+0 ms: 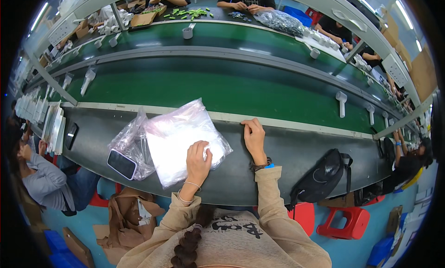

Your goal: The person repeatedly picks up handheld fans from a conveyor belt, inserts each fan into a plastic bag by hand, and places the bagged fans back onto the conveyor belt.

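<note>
My left hand lies on a stack of clear plastic bags, its fingers stretched over the plastic and not gripping it. The stack is flat, shiny and slightly turned, with its far corner over the pale belt edge. My right hand rests to the right of the bags, by that edge. Its fingers are loosely bent and apart, and I see nothing in them. A crumpled clear bag sits against the stack's left side, and a smartphone with a dark screen lies on its near part.
Beyond the dark worktop runs a green conveyor belt carrying white handheld devices. A black bag lies at right. White flat pieces stand at left. Red stools and a torn carton are below. Other people sit around.
</note>
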Available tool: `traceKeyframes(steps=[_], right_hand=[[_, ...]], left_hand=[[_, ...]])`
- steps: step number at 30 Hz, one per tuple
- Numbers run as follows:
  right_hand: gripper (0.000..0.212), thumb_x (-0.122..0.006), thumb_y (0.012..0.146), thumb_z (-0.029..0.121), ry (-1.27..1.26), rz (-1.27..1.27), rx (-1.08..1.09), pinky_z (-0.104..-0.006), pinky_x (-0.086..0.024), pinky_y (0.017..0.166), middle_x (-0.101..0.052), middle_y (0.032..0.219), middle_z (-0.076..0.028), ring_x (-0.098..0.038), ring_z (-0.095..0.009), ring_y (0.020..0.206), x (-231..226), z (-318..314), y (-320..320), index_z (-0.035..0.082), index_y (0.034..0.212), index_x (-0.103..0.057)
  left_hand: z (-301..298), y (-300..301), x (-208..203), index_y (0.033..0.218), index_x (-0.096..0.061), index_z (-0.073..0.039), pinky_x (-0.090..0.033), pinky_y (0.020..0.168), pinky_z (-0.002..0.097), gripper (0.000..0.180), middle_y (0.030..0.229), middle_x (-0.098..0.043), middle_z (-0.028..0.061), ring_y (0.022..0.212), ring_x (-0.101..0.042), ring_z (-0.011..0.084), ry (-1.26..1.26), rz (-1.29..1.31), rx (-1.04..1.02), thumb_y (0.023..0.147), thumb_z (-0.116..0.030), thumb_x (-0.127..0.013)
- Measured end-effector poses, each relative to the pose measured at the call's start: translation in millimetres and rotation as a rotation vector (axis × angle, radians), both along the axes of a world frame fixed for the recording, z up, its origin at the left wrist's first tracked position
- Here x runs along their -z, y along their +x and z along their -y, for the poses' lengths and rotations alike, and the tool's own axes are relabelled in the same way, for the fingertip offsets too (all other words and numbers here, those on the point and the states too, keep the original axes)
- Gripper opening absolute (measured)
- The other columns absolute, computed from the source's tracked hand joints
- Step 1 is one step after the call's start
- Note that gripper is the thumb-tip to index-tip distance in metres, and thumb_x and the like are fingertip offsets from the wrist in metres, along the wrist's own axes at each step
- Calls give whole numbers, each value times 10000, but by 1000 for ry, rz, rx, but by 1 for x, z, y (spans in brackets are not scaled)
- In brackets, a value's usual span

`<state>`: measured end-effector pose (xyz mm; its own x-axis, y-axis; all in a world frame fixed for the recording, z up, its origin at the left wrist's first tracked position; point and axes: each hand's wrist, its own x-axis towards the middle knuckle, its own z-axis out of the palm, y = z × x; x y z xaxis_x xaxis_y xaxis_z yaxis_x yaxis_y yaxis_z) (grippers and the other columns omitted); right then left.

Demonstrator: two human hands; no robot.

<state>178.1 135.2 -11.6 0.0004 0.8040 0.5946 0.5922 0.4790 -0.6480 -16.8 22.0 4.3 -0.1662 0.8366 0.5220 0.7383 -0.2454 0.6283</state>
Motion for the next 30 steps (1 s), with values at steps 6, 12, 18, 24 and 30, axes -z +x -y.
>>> traceKeyframes(steps=[6,12,18,24,30], right_hand=[[121,-591,859,-27,-8,-8,0,-349,-453,604,-566,783,-106,-567,-260,650,0,1,0,38,892,-688],[109,-601,854,-14,11,-6,30,-362,-458,613,-565,775,-100,-572,-278,664,0,1,-2,49,878,-687],[121,-602,834,-11,30,-13,31,-401,-475,652,-582,792,-105,-588,-324,720,2,0,-2,64,869,-689],[102,-595,838,-6,21,-27,51,-418,-476,715,-599,825,-104,-592,-342,795,4,0,-2,59,854,-672],[99,-602,847,11,-3,-41,23,-426,-476,719,-590,828,-98,-584,-347,786,4,3,-1,75,877,-672]], left_hand=[[0,0,0,1004,-618,-9,-472,832,406,196,1016,-624,147,945,-583,341,1,-2,5,808,-14,-620],[1,0,0,1016,-614,-6,-468,844,408,207,1021,-619,158,960,-581,348,-11,-12,21,809,-12,-616],[-2,-1,3,1021,-612,2,-464,854,412,209,1023,-612,168,966,-574,352,-13,-36,44,812,1,-609],[-2,1,2,1021,-612,13,-461,875,406,200,1031,-612,167,986,-575,348,-22,-46,21,821,1,-603],[-2,1,3,1027,-603,13,-460,879,409,199,1024,-616,164,977,-579,352,-29,-41,44,830,-9,-600]])
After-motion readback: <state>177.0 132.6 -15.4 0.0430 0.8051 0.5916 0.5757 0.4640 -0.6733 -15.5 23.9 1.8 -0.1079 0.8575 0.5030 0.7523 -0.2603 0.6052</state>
